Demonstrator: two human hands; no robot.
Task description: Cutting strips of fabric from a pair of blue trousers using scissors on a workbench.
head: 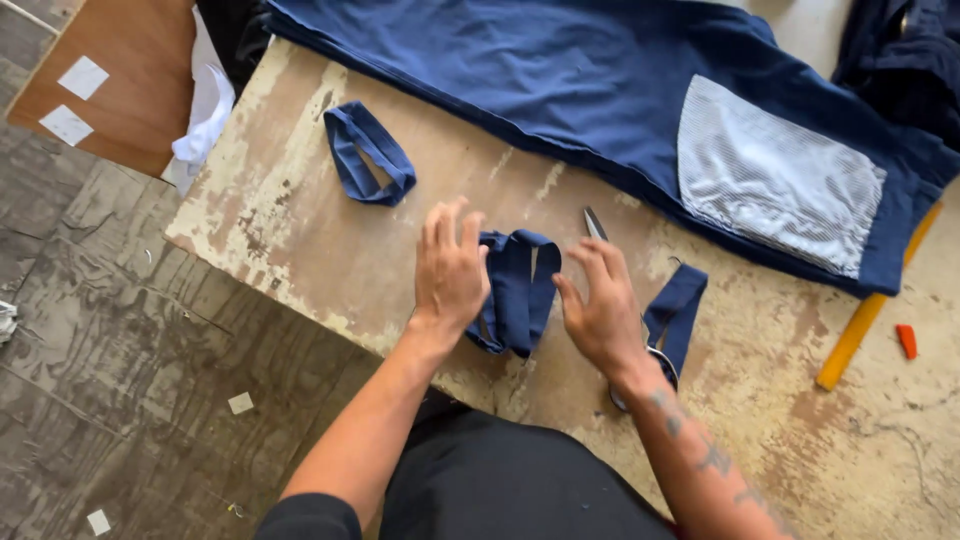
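Note:
A navy fabric band (520, 290) lies bunched on the worn wooden table (290, 240) between my two hands. My left hand (450, 268) rests flat on its left side, fingers spread. My right hand (600, 305) hovers just to its right, fingers apart, holding nothing. Under my right hand lies a pair of scissors (596, 224), only the blade tip and a handle ring showing. A second navy band (678, 308) lies to the right of that hand. A third band loop (365, 155) lies farther back on the left.
A large navy garment (560, 70) with a white mesh pocket (775, 175) covers the back of the table. A yellow stick (865, 325) and a small orange piece (906, 340) lie at right. A brown board (120, 70) with white cloth stands far left.

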